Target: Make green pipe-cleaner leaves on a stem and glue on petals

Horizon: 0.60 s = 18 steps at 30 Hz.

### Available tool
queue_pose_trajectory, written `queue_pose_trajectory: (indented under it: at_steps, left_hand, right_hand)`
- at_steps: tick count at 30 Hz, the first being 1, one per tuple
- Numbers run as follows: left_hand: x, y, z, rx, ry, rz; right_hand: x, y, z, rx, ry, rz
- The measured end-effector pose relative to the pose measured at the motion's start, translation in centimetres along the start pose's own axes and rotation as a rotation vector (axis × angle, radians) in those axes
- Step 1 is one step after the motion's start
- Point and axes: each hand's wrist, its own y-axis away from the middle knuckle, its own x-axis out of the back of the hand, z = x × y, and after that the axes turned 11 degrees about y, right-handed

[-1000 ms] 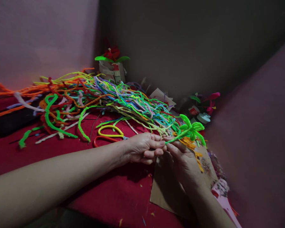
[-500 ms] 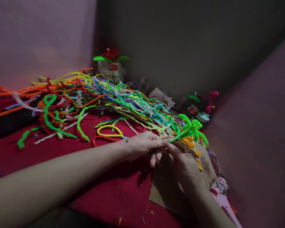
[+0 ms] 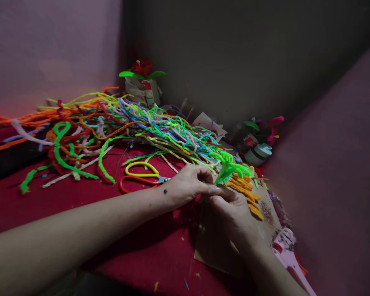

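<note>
A bunch of bent green pipe cleaners (image 3: 227,167), looped at the top like leaves, is pinched at its lower end between both hands. My left hand (image 3: 194,183) closes thumb and fingers on the base from the left. From the right, my right hand (image 3: 232,207) has its fingertips at the same base, touching the left thumb. The lowest part of the bunch is hidden behind the fingers. Scissors (image 3: 142,176) with one yellow and one red handle lie just left of my left hand, their blades partly covered. Orange pipe cleaner pieces (image 3: 248,195) lie beyond my right hand.
A large heap of colourful pipe cleaners (image 3: 160,127) spreads across the red cloth (image 3: 135,246). Cardboard (image 3: 212,246) lies under my right hand. A pink glue gun (image 3: 288,255) is at the right edge. Red flowers with green leaves (image 3: 142,72) and a pale lidded bottle (image 3: 258,154) stand behind.
The green bunch has turned from leaning right to standing more upright, its loops now nearer the heap. My left fingers have curled in, and both hands stay together at its base.
</note>
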Motion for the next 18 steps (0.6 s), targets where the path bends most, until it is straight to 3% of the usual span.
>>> queue_pose_trajectory:
  at_steps: [8,16,18]
  left_hand:
    - [0.45,0.15,0.19,-0.054,-0.358,-0.014]
    - [0.27,0.38,0.71,-0.156,-0.429,-0.034]
    - [0.31,0.39,0.85,-0.138,-0.410,-0.044]
  right_hand:
    - [-0.10,0.03,-0.17,-0.047,0.057,-0.041]
    - [0.23,0.02,-0.47,-0.057,0.066,-0.173]
    - [0.04,0.06,-0.51,-0.068,0.068,-0.137]
